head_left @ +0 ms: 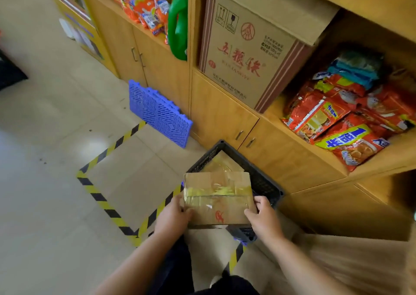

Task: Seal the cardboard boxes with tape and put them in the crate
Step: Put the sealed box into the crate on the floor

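A small cardboard box (217, 195) with clear and yellowish tape across its top and a red mark on its near flap is held above the black crate (263, 182) on the floor. My left hand (173, 213) grips the box's left near corner, and my right hand (263, 216) grips its right near corner. Inside the crate, behind the held box, lies another taped cardboard box (221, 163), partly hidden.
Wooden cabinets (225, 114) stand just behind the crate, with snack packets (337, 123) and a large printed carton (247, 47) on the shelves. A blue plastic grid panel (159, 112) leans on the cabinet. Yellow-black floor tape (105, 202) marks a square at left.
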`<action>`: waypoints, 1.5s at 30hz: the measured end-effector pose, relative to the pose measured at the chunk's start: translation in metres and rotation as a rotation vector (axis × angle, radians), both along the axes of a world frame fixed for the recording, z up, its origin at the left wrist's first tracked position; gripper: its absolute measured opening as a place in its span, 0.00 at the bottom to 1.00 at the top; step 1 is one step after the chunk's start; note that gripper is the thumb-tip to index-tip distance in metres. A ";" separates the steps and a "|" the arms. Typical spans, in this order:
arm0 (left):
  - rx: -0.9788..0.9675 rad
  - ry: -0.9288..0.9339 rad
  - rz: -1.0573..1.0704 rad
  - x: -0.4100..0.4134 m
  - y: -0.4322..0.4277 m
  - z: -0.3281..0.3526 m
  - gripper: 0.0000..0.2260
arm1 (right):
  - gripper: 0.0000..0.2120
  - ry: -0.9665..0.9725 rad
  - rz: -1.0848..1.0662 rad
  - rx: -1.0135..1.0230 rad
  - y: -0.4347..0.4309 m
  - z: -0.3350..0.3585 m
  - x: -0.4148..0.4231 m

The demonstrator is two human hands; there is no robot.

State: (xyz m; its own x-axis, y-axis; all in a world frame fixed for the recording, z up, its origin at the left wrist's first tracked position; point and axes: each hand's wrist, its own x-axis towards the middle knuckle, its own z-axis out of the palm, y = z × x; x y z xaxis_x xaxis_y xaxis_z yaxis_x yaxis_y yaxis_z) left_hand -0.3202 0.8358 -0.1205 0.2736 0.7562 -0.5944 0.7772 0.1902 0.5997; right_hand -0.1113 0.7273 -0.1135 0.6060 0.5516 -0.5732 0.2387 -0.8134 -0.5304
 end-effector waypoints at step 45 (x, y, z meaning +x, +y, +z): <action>-0.780 -0.360 0.828 0.242 0.136 -0.443 0.38 | 0.30 -0.455 0.146 -0.153 0.262 -0.460 0.177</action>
